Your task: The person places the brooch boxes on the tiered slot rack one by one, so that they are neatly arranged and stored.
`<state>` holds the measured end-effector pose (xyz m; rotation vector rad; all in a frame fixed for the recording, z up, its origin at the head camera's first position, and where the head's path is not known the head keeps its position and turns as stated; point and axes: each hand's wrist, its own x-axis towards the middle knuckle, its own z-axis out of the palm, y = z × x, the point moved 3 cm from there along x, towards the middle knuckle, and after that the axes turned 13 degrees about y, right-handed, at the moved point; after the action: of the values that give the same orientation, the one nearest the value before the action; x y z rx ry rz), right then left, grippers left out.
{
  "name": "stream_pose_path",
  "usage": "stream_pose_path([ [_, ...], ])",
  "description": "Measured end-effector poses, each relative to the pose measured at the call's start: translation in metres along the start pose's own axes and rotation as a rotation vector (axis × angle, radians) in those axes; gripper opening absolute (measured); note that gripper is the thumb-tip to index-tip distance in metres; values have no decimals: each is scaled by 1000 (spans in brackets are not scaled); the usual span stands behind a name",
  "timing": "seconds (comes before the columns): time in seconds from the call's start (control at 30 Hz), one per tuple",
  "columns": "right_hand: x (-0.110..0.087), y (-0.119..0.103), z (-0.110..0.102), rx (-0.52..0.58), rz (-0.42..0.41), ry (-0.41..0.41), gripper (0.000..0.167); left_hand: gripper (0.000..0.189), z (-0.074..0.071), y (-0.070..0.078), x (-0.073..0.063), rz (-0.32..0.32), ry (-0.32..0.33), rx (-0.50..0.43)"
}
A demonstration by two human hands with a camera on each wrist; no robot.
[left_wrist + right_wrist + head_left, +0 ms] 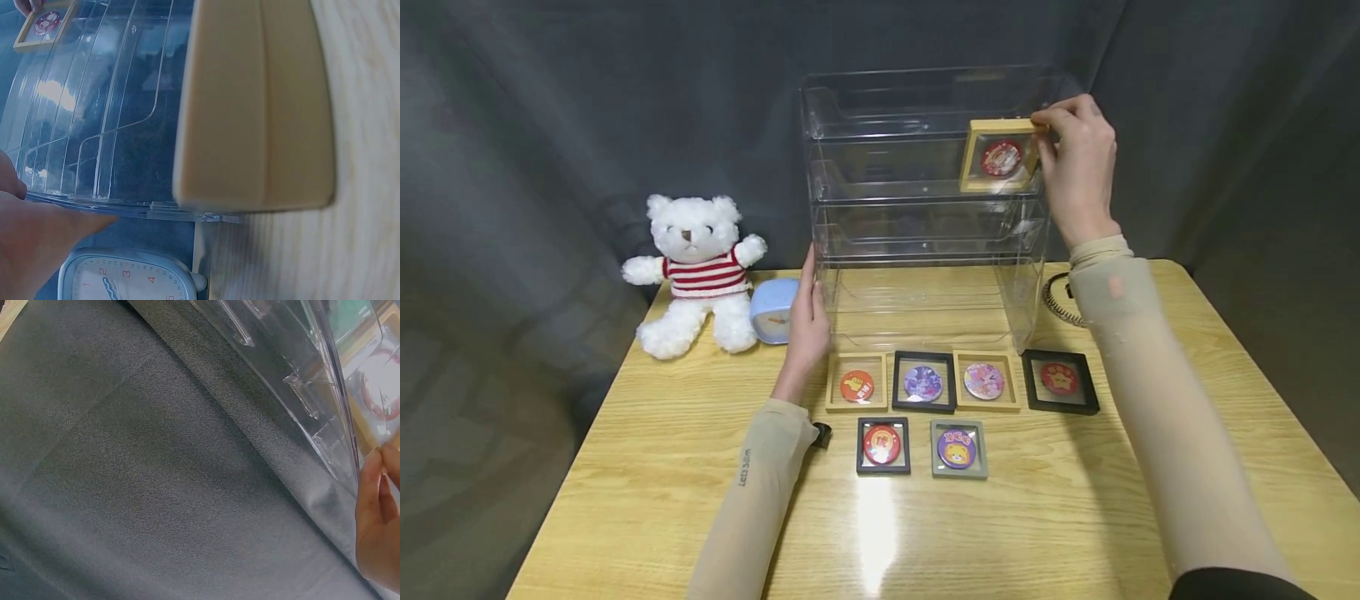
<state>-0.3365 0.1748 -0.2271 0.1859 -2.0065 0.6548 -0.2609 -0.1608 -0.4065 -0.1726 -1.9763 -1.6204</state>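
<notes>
The right hand [1081, 162] is pinching a yellow frame [1002, 156] by its right edge;
it is being held at the upper right of the clear rack [887, 197]; the left hand [808, 321], fingers rather straight, is touching the rack's left side; because the grip is covering only one edge, the frame is risking a tilt and fall toward framed badges [923, 382] on the surface [1037, 508].

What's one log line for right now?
right grip: pinches yellow-framed badge | left grip: touches clear shelf | teddy: sits on table

1 yellow-framed red badge [1002, 157], roughly upright
</notes>
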Motion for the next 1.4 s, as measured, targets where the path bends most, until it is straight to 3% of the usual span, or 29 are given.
stream_pose_path([
  [0.33, -3, -1, -6, -9, 47, -22, 26, 56, 0, -3, 2, 11, 3, 3],
  [0.7, -11, 4, -20, 41, 44, 6, 36, 56, -3, -3, 3, 9, 2, 24],
  [0.87, -18, 10, -27, 33, 95, -15, 37, 57, -5, -4, 5, 12, 2, 28],
  [1.3, -68, 40, -67, 114, 251, -74, 41, 57, -4, 0, 5, 13, 0, 27],
  [1.4, -85, 50, -78, 129, 284, -123, 44, 57, -3, 0, 5, 9, -1, 28],
])
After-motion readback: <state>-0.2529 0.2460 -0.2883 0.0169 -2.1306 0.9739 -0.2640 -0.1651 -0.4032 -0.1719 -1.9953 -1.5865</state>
